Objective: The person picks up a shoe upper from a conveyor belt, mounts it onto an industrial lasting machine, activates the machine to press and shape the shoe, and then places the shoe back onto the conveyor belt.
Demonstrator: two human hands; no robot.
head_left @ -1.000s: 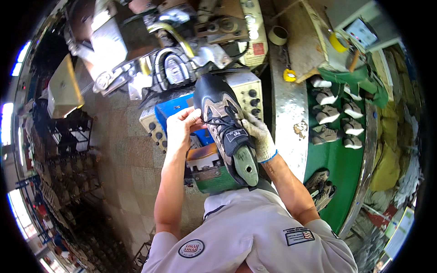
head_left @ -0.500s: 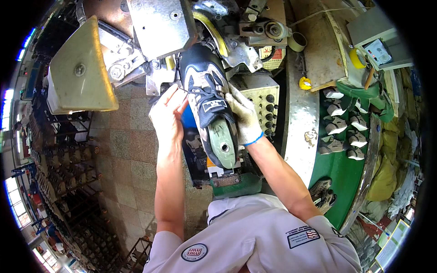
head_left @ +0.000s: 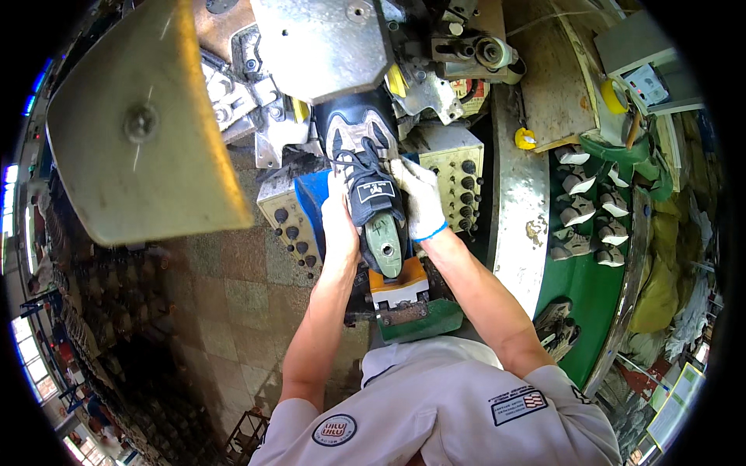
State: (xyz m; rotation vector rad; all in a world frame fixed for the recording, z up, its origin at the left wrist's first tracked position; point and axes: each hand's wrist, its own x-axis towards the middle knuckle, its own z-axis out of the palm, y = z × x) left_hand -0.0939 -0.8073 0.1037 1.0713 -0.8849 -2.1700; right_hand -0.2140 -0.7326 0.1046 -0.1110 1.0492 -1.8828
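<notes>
A black and beige shoe upper (head_left: 362, 144) with dark laces is stretched over a green shoe last (head_left: 385, 237). Its toe goes in under a metal plate (head_left: 322, 46) of the machine, so the tip is hidden. My bare left hand (head_left: 339, 225) is pressed along the shoe's left side, its fingers partly hidden behind the upper. On the other side my right hand (head_left: 420, 196), in a white glove with a blue cuff, grips the shoe near the lace area. Below the last's heel end sits an orange and metal support (head_left: 400, 287).
A large yellowed guard (head_left: 144, 124) hangs at the left. Control boxes with black knobs flank the shoe, one at the left (head_left: 287, 225) and one at the right (head_left: 454, 167). Several shoe uppers (head_left: 576, 210) stand on a green bench surface (head_left: 579, 287). Shoe racks line the far left.
The shoe has turned straighter, its toe now under the plate. My left hand has moved from spread fingers to the shoe's side. The guard looks larger, and the left knob box shows.
</notes>
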